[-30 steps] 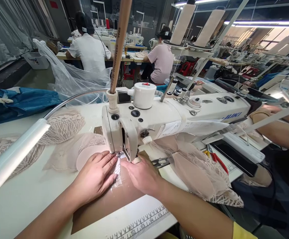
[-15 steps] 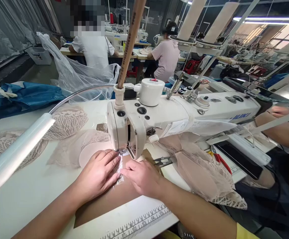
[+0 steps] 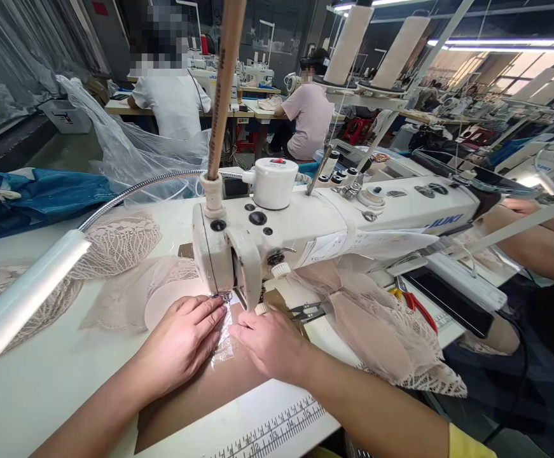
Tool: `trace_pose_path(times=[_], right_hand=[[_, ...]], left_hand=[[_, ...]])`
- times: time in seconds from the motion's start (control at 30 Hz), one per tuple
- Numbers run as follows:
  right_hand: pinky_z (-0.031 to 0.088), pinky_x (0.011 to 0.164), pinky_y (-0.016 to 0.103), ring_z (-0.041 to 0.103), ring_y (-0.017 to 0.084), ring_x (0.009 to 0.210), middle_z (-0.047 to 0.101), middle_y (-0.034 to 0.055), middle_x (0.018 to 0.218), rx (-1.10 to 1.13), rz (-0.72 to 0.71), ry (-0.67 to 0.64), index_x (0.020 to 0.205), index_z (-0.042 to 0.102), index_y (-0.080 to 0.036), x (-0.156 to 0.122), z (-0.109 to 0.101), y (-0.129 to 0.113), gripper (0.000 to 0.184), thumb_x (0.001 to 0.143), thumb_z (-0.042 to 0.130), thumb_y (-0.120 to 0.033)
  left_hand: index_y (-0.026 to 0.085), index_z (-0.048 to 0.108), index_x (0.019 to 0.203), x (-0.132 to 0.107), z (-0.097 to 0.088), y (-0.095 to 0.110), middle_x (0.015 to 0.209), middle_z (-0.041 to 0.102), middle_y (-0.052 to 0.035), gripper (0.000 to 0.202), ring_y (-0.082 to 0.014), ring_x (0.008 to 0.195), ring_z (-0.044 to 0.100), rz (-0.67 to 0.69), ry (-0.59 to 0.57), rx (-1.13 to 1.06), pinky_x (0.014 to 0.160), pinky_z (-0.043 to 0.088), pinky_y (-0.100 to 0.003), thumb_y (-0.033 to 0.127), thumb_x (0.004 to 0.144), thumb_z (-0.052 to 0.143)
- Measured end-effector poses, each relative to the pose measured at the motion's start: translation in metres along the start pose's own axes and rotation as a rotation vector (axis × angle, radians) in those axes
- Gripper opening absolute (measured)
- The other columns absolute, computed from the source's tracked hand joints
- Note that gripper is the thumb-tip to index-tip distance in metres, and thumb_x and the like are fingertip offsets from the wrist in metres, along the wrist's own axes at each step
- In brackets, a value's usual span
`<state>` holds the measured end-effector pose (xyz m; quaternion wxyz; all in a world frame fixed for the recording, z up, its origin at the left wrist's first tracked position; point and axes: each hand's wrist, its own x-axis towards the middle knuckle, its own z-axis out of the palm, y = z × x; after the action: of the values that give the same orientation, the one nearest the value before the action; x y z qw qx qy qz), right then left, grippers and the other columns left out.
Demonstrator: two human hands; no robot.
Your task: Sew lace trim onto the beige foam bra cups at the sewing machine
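My left hand (image 3: 184,346) lies on the sewing bed, fingers stretched forward and close together, with fingertips by the presser foot (image 3: 222,297) of the white sewing machine (image 3: 277,235). Just beyond it rests a smooth pale beige cup piece (image 3: 162,305), partly covered by the hand. My right hand (image 3: 271,346) is curled right of the needle area, thumb and forefinger pressed together; whatever they pinch is hidden. Between both hands runs a shiny clear strip (image 3: 224,346) over a brown sheet (image 3: 191,407).
Lace cups (image 3: 119,245) lie left under a lamp tube (image 3: 23,305). Beige lace bra pieces (image 3: 376,331), thread snips (image 3: 308,312), red-handled scissors (image 3: 420,310) and a black phone (image 3: 448,299) are right. A printed ruler (image 3: 277,432) edges the table. Co-workers (image 3: 169,102) sit beyond.
The view has shifted, moving the scene slightly left. My left thumb has drawn in toward its fingers, and more of the clear strip shows. Both hands stay near the presser foot.
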<state>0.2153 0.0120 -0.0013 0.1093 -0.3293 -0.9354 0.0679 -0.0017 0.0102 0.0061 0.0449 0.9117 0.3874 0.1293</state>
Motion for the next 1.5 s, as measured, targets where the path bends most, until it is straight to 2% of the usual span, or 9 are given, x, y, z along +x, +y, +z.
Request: trace_pose_path(times=[0.13, 0.27, 0.43, 0.6, 0.93, 1.07, 1.3, 1.4, 1.5], right_hand=[[0.029, 0.064, 0.032, 0.047, 0.020, 0.078, 0.058, 0.0027, 0.078, -0.017, 0.046, 0.003, 0.090, 0.060, -0.019, 0.003, -0.001, 0.000, 0.019, 0.076, 0.054, -0.008], [0.032, 0.067, 0.033, 0.048, 0.021, 0.080, 0.060, 0.0052, 0.082, -0.068, 0.083, 0.016, 0.095, 0.061, -0.019, 0.008, -0.003, -0.001, 0.022, 0.080, 0.050, -0.009], [0.035, 0.066, 0.032, 0.051, 0.022, 0.083, 0.063, 0.0098, 0.096, -0.122, 0.154, 0.028, 0.108, 0.062, -0.017, 0.013, -0.001, -0.003, 0.034, 0.078, 0.049, -0.006], [0.039, 0.070, 0.031, 0.053, 0.023, 0.085, 0.064, 0.0100, 0.095, -0.104, 0.164, 0.069, 0.118, 0.062, -0.018, 0.013, 0.002, -0.001, 0.045, 0.077, 0.048, -0.004], [0.042, 0.075, 0.032, 0.056, 0.023, 0.090, 0.065, 0.0099, 0.106, 0.001, 0.179, 0.080, 0.119, 0.063, -0.023, 0.009, -0.001, 0.002, 0.041, 0.082, 0.049, -0.012], [0.041, 0.075, 0.030, 0.057, 0.021, 0.088, 0.066, 0.0081, 0.099, 0.014, 0.169, 0.068, 0.115, 0.066, -0.022, 0.010, -0.001, 0.002, 0.038, 0.084, 0.048, -0.010], [0.041, 0.076, 0.032, 0.058, 0.021, 0.087, 0.067, 0.0076, 0.097, 0.029, 0.208, 0.143, 0.112, 0.067, -0.023, 0.006, 0.004, 0.006, 0.031, 0.091, 0.046, -0.015], [0.040, 0.074, 0.032, 0.058, 0.021, 0.083, 0.066, 0.0077, 0.092, -0.001, 0.230, 0.115, 0.109, 0.069, -0.022, 0.004, 0.006, 0.009, 0.029, 0.089, 0.049, -0.013], [0.039, 0.074, 0.031, 0.057, 0.021, 0.083, 0.066, 0.0076, 0.093, -0.003, 0.223, 0.100, 0.110, 0.068, -0.021, 0.003, 0.005, 0.010, 0.029, 0.089, 0.049, -0.013]], left_hand=[[0.018, 0.060, 0.122, 0.000, 0.000, -0.001, 0.113, 0.067, -0.0127, 0.032, -0.0279, 0.102, 0.057, 0.020, 0.007, -0.007, 0.084, 0.047, -0.043, 0.019, 0.095, 0.043], [0.018, 0.064, 0.113, 0.001, -0.001, -0.003, 0.107, 0.068, -0.0119, 0.027, -0.0274, 0.101, 0.057, 0.036, 0.029, -0.019, 0.084, 0.046, -0.043, 0.018, 0.096, 0.043], [0.020, 0.067, 0.105, 0.003, -0.002, -0.006, 0.106, 0.068, -0.0098, 0.026, -0.0259, 0.098, 0.056, 0.023, 0.030, -0.036, 0.085, 0.044, -0.042, 0.016, 0.095, 0.044], [0.019, 0.067, 0.102, 0.004, -0.001, -0.011, 0.101, 0.068, -0.0100, 0.026, -0.0272, 0.098, 0.054, 0.002, 0.034, -0.009, 0.086, 0.043, -0.043, 0.015, 0.093, 0.043], [0.019, 0.066, 0.103, 0.005, -0.003, -0.013, 0.095, 0.066, -0.0105, 0.027, -0.0260, 0.091, 0.055, -0.040, 0.005, 0.038, 0.080, 0.044, -0.041, 0.023, 0.094, 0.041], [0.021, 0.067, 0.102, 0.005, -0.002, -0.014, 0.092, 0.066, -0.0100, 0.027, -0.0263, 0.091, 0.056, -0.055, 0.012, 0.090, 0.081, 0.043, -0.041, 0.027, 0.095, 0.041], [0.018, 0.064, 0.112, -0.007, -0.018, -0.001, 0.115, 0.063, -0.0146, 0.038, -0.0320, 0.099, 0.058, -0.205, -0.083, 0.173, 0.070, 0.048, -0.039, 0.045, 0.093, 0.045], [0.019, 0.068, 0.098, -0.011, -0.027, 0.008, 0.100, 0.066, -0.0117, 0.038, -0.0278, 0.085, 0.062, -0.266, -0.156, 0.080, 0.061, 0.048, -0.035, 0.047, 0.093, 0.042], [0.019, 0.067, 0.090, -0.010, -0.029, 0.013, 0.089, 0.064, -0.0094, 0.033, -0.0254, 0.080, 0.062, -0.245, -0.172, 0.003, 0.065, 0.050, -0.036, 0.042, 0.093, 0.044]])
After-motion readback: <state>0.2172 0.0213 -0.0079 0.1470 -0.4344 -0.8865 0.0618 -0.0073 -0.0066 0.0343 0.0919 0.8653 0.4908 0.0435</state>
